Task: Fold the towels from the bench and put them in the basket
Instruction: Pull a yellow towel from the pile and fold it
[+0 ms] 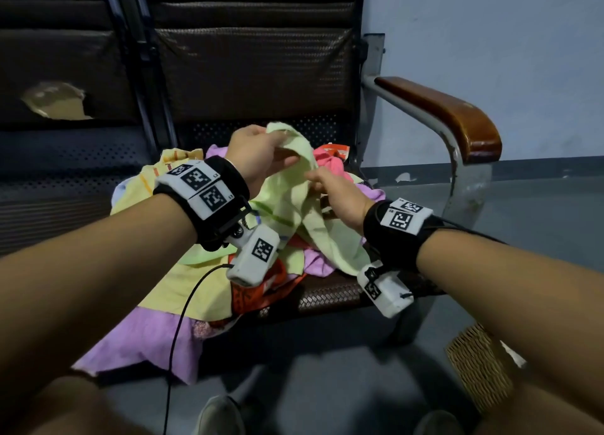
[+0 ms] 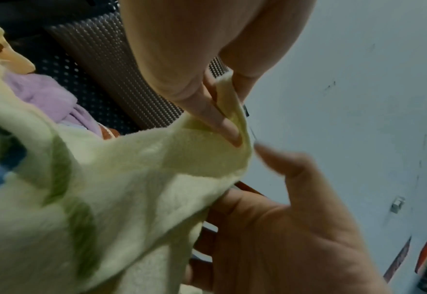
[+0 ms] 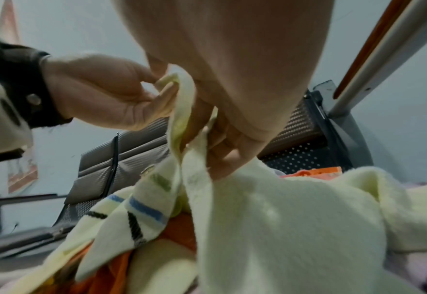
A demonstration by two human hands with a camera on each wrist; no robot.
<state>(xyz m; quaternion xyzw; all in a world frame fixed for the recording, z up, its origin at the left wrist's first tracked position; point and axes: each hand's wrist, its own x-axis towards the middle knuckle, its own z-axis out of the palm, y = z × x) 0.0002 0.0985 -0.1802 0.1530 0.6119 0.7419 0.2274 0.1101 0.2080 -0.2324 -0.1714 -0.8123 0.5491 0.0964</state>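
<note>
Both hands are on the same pale green towel (image 1: 295,186). My left hand (image 1: 258,155) pinches its top edge up at 12 o'clock, and my right hand (image 1: 340,194) curls round the cloth just at 4 o'clock from it. The towel hangs over the heap of towels (image 1: 183,271) on the bench (image 1: 333,295). The basket (image 1: 480,366) sits on the floor around 4 o'clock.
</note>
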